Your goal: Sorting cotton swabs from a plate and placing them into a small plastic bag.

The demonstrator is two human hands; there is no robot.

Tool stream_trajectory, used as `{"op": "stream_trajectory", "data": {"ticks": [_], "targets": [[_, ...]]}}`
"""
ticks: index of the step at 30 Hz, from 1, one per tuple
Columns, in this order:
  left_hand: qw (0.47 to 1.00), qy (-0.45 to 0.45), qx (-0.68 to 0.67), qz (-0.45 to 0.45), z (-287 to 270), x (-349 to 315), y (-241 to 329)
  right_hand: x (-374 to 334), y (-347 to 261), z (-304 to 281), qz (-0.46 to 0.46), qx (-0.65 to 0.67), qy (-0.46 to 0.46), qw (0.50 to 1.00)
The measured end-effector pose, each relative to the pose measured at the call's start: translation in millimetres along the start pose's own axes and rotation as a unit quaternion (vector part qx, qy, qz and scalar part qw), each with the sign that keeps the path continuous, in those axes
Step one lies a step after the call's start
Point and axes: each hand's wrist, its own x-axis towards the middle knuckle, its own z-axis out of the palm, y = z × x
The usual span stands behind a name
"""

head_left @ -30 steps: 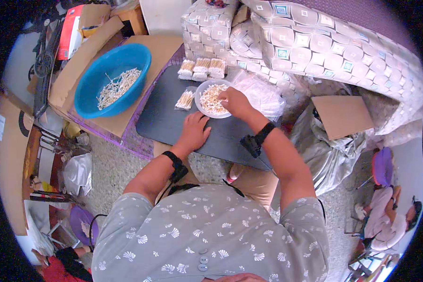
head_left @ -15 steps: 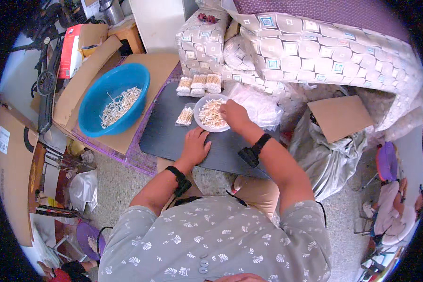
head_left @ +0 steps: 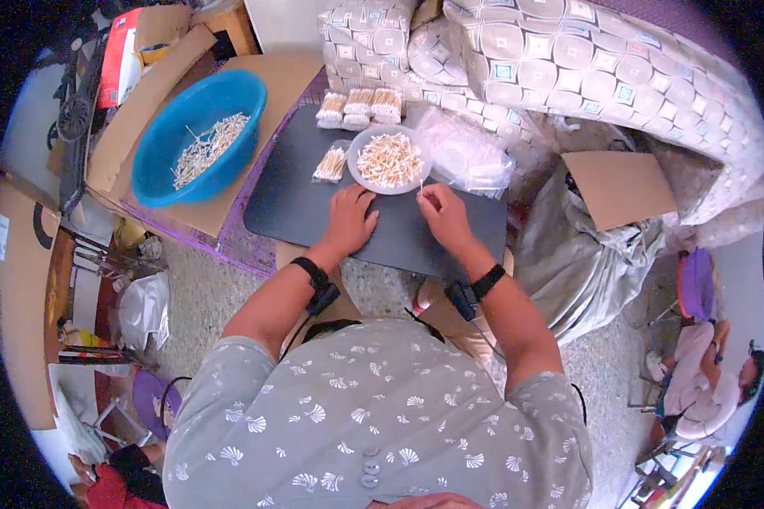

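A white round bowl (head_left: 354,177) full of loose cotton swabs (head_left: 389,159) stands on the dark table (head_left: 280,191). Just off its near right rim, my right hand (head_left: 446,219) pinches a single cotton swab (head_left: 421,186) between thumb and fingertips. My left hand (head_left: 351,222) lies on the tabletop below the bowl, fingers stretched toward it and thumb apart, holding nothing. Left of the bowl is a small clear pack of swabs (head_left: 329,164). Several bundled packs of swabs (head_left: 358,105) are stacked at the table's far edge.
Clear plastic bags (head_left: 463,154) lie right of the bowl. A blue basin (head_left: 148,182) with more swabs rests on cardboard at the left. To the right stand a grey sack (head_left: 560,263) and a cardboard piece (head_left: 620,188). A patterned sofa (head_left: 560,59) is behind; other people sit at both sides.
My right hand has come out of the bowl toward me, with a swab in its fingertips. My left hand stays on the table. The whole view has shifted slightly.
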Motion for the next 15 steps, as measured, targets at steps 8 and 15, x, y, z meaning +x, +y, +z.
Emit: {"op": "stream_trajectory", "data": {"ticks": [8, 15], "targets": [[0.997, -0.007, -0.071, -0.015, 0, -1, 9, -25, 22, 16, -0.019, -0.072, 0.004, 0.997], [0.939, -0.011, -0.294, -0.179, 20, -5, 35, -28, 16, 18, -0.025, -0.103, -0.027, 0.994]]}}
